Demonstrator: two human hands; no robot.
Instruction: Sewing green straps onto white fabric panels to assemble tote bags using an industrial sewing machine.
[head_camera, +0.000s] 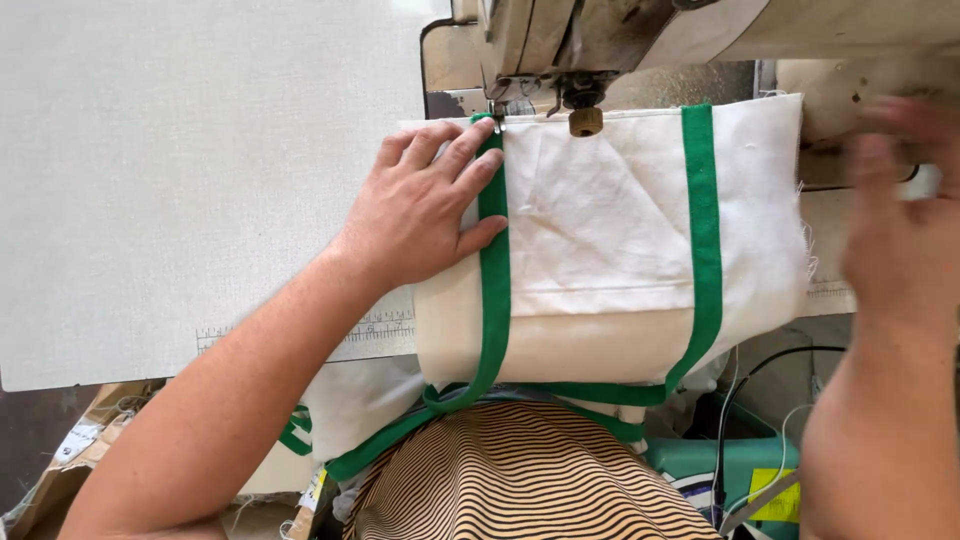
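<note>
Blur hides the right hand (900, 230) and its fingers' state, while left hand (425, 205) fingers lie spread on the green strap (493, 270).

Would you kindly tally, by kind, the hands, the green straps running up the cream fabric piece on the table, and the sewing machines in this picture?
Hands: 2, left hand pressing flat on the fabric, right hand blurred at the right edge
Green straps running up the cream fabric piece: 2
Sewing machines: 1
Total: 5
</note>
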